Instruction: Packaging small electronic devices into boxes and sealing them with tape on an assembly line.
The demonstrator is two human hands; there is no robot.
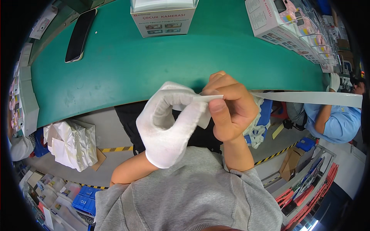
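Observation:
My left hand [163, 119], in a white glove, pinches one end of a small white slip [208, 98] between thumb and fingers. At its other end, the thumb and fingers of my bare right hand [234, 109] are closed on the same slip. The slip looks thin, like paper or plastic sheet, and part of it hangs down between the hands. Its exact kind cannot be made out. Both hands are held just over the near edge of the green table [115, 69].
A white printed box [165, 25] stands at the far middle. A black phone [81, 34] lies far left. Boxes of pink toy cameras [293, 19] line the far right. A white band [308, 98] runs along the right edge. A co-worker in a blue shirt [335, 121] sits at right.

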